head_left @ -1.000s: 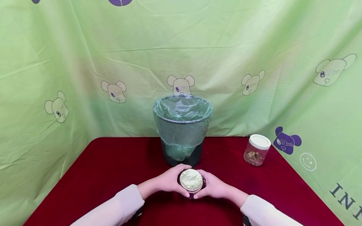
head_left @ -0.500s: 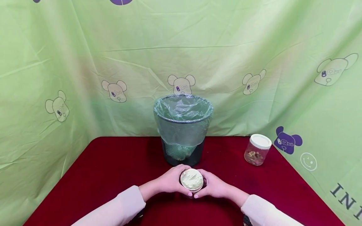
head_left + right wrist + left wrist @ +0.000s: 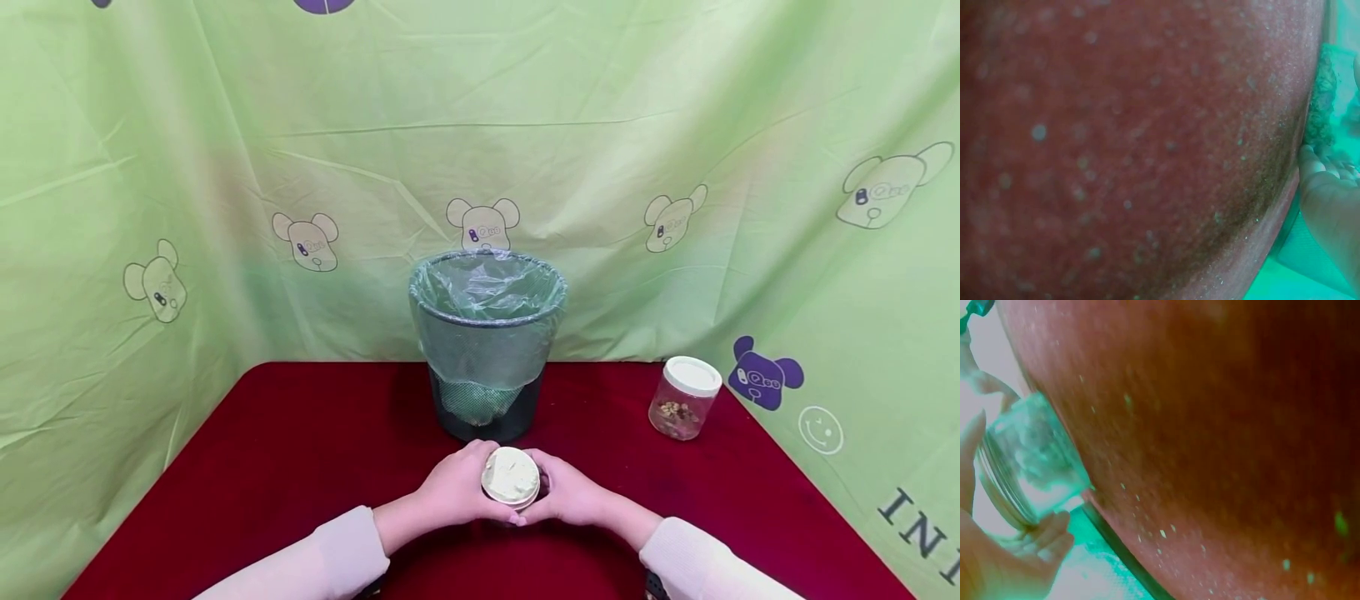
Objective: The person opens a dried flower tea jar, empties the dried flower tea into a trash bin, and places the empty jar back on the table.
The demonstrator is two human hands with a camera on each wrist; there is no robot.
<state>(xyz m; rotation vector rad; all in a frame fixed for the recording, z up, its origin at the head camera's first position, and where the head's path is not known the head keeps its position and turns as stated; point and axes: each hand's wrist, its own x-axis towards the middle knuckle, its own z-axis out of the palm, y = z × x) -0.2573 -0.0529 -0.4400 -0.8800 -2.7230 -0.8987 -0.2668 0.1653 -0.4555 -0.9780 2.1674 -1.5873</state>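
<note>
A small clear jar with a pale, shiny crinkled lid [image 3: 512, 476] stands between both hands near the middle of the red table, lid up. My left hand [image 3: 461, 487] curls round its left side, thumb in front. From the right, my right hand [image 3: 566, 493] grips it, and the two thumb tips meet at the near side. Seen from the left wrist, the jar [image 3: 1047, 453] has lumpy contents, and the left fingers [image 3: 1054, 534] bend close by the ridged lid edge. At the right edge of the right wrist view, greenish lumpy contents show in the jar [image 3: 1320, 103].
Behind the hands stands a dark mesh bin [image 3: 487, 371] lined with a clear bag. A second jar [image 3: 682, 400], white-lidded with bits at its bottom, sits at the right rear edge of the red table [image 3: 315, 450]. Green printed cloth [image 3: 360, 167] hangs round the back and sides.
My left hand has turned slightly about the jar, its wrist lower and its thumb further right, now against the right thumb. The creases on the lid look shifted. My right hand has barely moved.
</note>
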